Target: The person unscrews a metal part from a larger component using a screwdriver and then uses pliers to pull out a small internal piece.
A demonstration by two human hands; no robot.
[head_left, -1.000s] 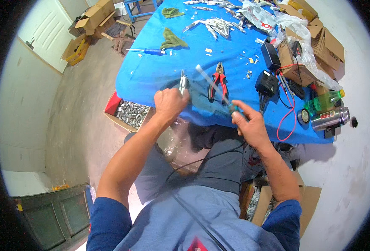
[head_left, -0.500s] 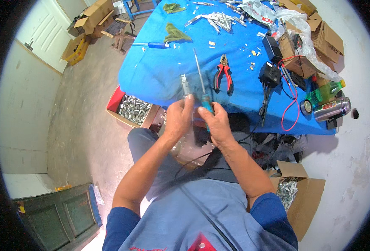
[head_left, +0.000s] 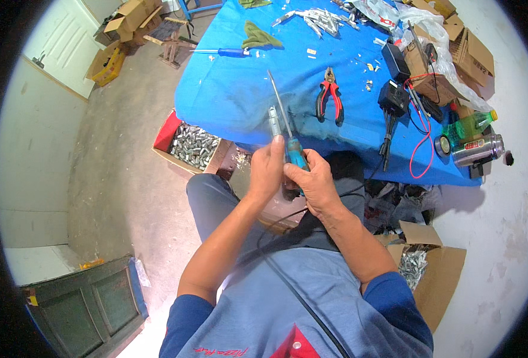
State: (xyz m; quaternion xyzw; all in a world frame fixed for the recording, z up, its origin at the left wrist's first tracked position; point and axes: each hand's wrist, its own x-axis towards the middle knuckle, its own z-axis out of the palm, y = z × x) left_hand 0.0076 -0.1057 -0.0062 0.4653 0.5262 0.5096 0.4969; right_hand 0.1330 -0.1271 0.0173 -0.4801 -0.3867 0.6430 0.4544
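Note:
My left hand grips a small silvery metal cylinder that sticks up above my fingers. In my right hand is a screwdriver with a teal handle; its long thin shaft points away from me, running close beside the cylinder. Both hands meet in front of my chest, just short of the near edge of the blue-covered table. Red-handled pliers lie on the cloth beyond my right hand.
A box of silvery metal parts sits on the floor to the left below the table. Another screwdriver, a green rag, black adapters with cables, a green bottle, a steel flask and cardboard boxes crowd the table.
My hands have drawn back from the table toward my body and come together. The screwdriver shaft now lies alongside the metal cylinder instead of apart from it.

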